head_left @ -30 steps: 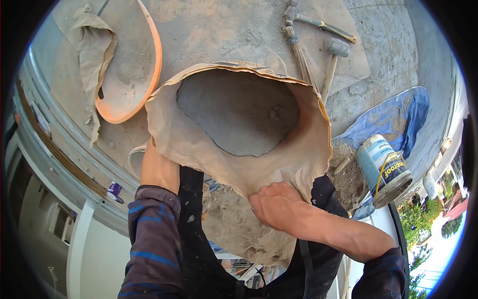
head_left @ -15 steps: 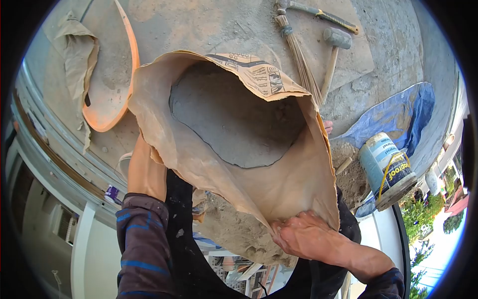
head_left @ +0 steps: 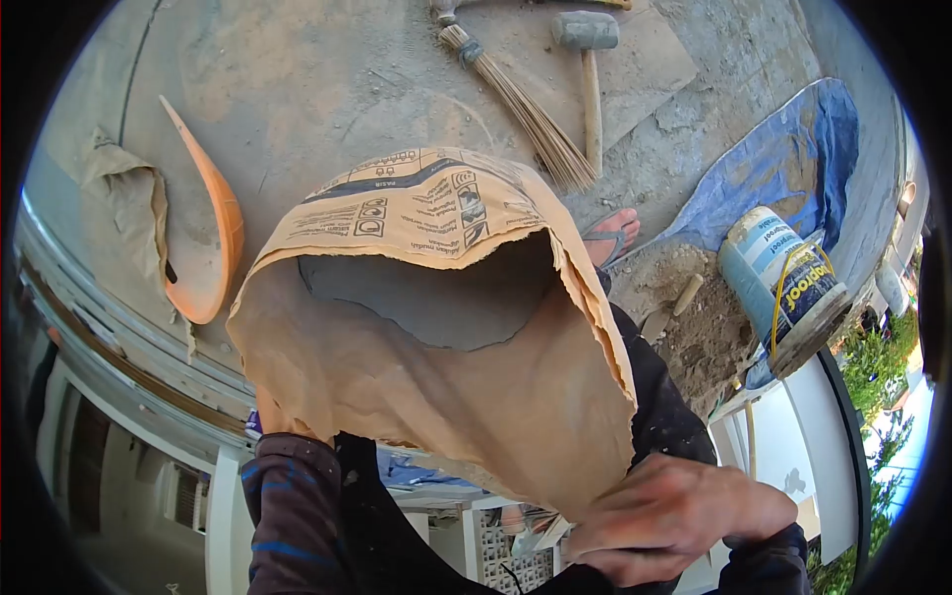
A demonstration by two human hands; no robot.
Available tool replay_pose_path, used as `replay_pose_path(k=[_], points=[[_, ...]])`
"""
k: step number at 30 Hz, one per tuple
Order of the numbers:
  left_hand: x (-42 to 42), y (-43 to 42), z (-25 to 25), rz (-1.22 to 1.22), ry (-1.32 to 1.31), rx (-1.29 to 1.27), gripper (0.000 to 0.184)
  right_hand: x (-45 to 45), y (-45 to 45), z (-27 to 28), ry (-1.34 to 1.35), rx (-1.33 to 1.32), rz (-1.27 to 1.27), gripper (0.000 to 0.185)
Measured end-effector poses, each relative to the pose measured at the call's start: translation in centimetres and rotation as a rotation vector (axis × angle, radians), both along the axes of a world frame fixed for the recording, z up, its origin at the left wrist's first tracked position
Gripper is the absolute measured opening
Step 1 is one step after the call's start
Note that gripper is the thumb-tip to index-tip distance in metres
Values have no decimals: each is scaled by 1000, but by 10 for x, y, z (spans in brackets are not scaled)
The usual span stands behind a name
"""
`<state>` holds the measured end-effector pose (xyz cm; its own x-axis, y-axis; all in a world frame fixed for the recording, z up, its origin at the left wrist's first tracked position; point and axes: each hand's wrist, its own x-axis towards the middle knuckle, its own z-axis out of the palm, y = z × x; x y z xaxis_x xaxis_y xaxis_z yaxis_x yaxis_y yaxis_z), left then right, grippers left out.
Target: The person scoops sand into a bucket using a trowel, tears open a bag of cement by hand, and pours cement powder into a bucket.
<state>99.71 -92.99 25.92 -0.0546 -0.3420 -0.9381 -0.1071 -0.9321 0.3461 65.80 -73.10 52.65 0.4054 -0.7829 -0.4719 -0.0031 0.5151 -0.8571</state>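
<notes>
A large brown paper sack [head_left: 426, 407] with dark printing gapes toward me. Grey powder [head_left: 436, 307] shows deep inside it. At the sack's lower right edge, my right hand [head_left: 664, 516] is closed, its curled fingers pinching the paper; it is slightly blurred. My left sleeve [head_left: 293, 506] leads up to the sack's left side, where the paper hides my left hand and its fingers.
On the dusty floor are an orange curved piece [head_left: 226, 238], torn paper [head_left: 134, 198], a stick broom [head_left: 521, 109], a mallet [head_left: 587, 59] and part of a hammer. A bucket [head_left: 778, 283] lies tilted by a blue tarp [head_left: 754, 164] and rubble. A sandalled foot [head_left: 613, 236] shows.
The sack's mouth has tipped toward me, showing more of its printed far side. My right hand has moved down with the sack's edge. My view has shifted, and the foot shows more.
</notes>
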Motion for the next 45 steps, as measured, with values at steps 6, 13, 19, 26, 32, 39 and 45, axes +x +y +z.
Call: replay_pose_path(k=[6, 13, 19, 26, 32, 39, 45], points=[[-17, 1, 1, -34, 11, 16, 50, -31, 74, -232, 79, 966, -784, 53], [-27, -7, -14, -77, 35, 22, 50, 58, 68, -390, -422, 993, -1122, 64], [-27, -14, -26, -106, 51, 21, 49, 59, 60, -381, -590, 917, -1254, 50], [-13, -6, -27, -124, 54, 31, 49, 66, 62, -385, -437, 811, -1191, 58], [5, 5, -22, -119, 56, 46, 48, 63, 54, -377, -241, 886, -1155, 57], [20, 16, -22, -129, 57, 87, 48, 64, 73, -411, -255, 873, -1048, 62], [24, 15, -26, -148, 82, 115, 47, 58, 73, -395, 357, 997, -892, 65]])
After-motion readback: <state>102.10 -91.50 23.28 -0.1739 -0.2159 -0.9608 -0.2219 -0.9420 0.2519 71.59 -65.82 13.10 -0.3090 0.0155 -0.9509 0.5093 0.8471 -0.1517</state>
